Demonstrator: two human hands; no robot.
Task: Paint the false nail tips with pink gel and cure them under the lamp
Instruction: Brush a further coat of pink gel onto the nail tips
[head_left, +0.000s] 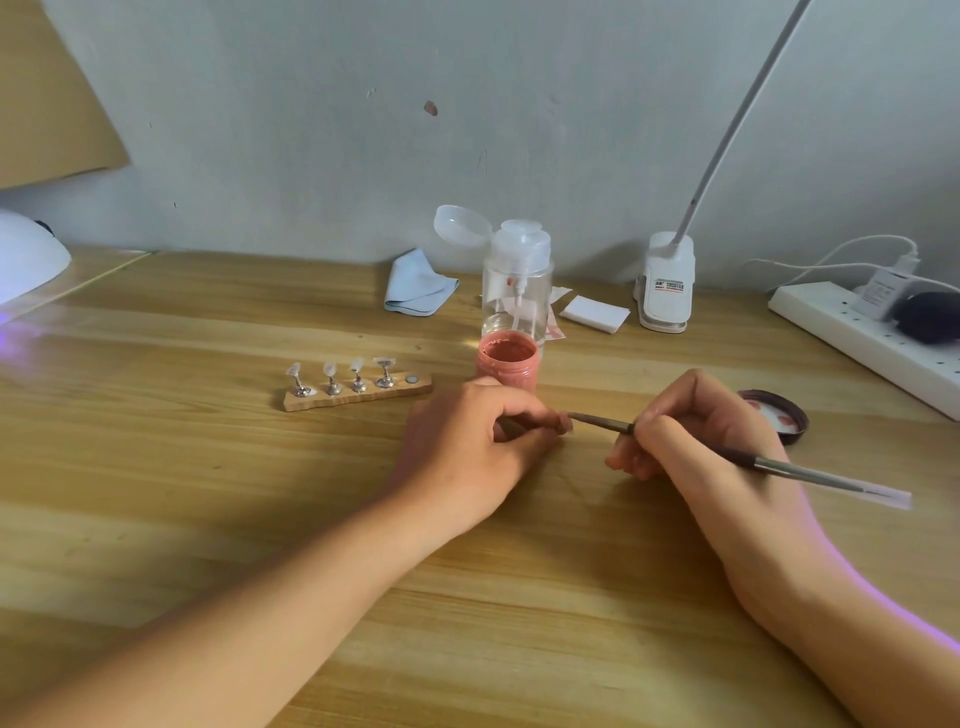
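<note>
My left hand (467, 447) pinches a small nail tip on its stand (563, 423), the tip coated pink. My right hand (711, 447) grips a thin brush (779, 464) like a pen, and the bristle end touches that tip. An open jar of pink gel (506, 360) stands just behind my left hand. A wooden holder (358, 394) to the left carries several clear nail tips on metal stands, with one bare magnet spot at its right end. The white curing lamp (26, 254) sits at the far left edge, glowing violet.
The jar's dark lid (776, 415) lies right of my right hand. Behind the jar stand a clear pump bottle (517, 280), a blue cloth (418, 283), white pads (595, 313), a clip lamp base (665, 283) and a power strip (872, 338) at the right.
</note>
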